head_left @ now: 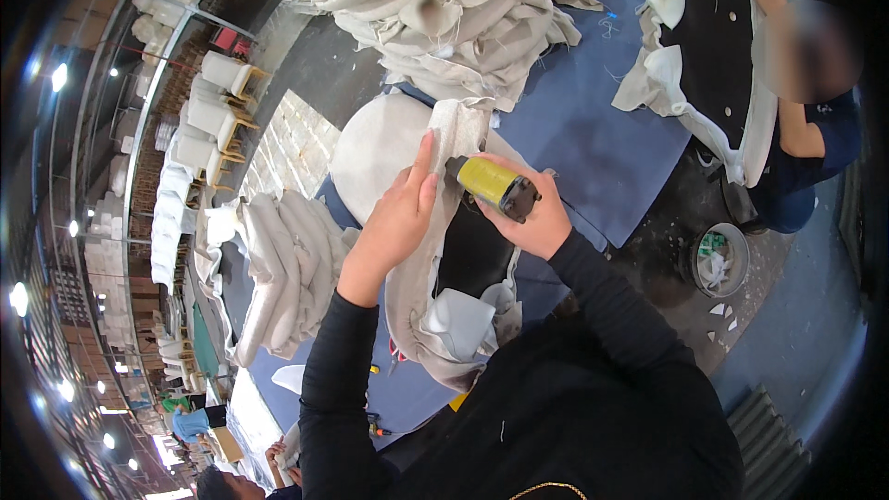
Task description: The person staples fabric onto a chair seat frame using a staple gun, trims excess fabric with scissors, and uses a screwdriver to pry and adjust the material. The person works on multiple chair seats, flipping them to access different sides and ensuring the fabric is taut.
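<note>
In front of me lies an upholstered chair part (407, 301) with beige fabric folded around a black backing. My right hand (544, 220) is wrapped around a yellow and black staple gun (491, 183). The gun's nose is at the folded fabric edge (456, 130) near the far end of the part. Just left of the nose, my left hand (398, 222) rests on the fabric with its index finger stretched out; the fingertips of its other fingers are partly hidden. White padding (460, 322) bulges out at the near end.
A tall pile of beige covers (444, 18) stands at the back of the blue table (593, 143). More padded parts (282, 264) are stacked on the left. At the right a person handles a similar part (713, 56); a bucket of scraps (720, 259) stands below.
</note>
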Demonstrator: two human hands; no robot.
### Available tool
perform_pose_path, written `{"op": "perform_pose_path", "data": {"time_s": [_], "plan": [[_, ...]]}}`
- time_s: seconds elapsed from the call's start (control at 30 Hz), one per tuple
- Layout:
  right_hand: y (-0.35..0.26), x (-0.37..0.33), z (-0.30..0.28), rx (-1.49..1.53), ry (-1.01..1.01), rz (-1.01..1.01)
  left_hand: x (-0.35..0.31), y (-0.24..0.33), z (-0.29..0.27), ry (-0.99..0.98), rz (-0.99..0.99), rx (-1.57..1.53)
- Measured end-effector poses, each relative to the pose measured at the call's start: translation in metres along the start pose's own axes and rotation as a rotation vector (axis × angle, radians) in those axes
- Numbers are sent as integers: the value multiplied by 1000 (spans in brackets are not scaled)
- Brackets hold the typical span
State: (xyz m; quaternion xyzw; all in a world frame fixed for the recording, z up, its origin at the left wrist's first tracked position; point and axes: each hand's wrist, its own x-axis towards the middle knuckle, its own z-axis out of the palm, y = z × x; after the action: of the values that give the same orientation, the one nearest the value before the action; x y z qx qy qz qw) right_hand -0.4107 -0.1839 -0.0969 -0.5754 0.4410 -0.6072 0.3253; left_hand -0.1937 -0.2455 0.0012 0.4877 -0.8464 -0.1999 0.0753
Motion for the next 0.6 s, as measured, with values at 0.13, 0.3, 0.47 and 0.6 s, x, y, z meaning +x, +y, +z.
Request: {"op": "perform_pose_path", "data": {"time_s": [0.13, 0.3, 0.47, 0.6], "plan": [[-5, 2, -7, 130, -71, 54, -4, 9, 2, -29, -13, 143], [-12, -4, -4, 147, -87, -9, 0, 7, 1, -40, -11, 135], [-18, -4, -7, 120, -140, 18, -1, 4, 1, -32, -9, 135], [-15, -3, -4, 125, -98, -25, 0, 5, 1, -27, 18, 111]]}}
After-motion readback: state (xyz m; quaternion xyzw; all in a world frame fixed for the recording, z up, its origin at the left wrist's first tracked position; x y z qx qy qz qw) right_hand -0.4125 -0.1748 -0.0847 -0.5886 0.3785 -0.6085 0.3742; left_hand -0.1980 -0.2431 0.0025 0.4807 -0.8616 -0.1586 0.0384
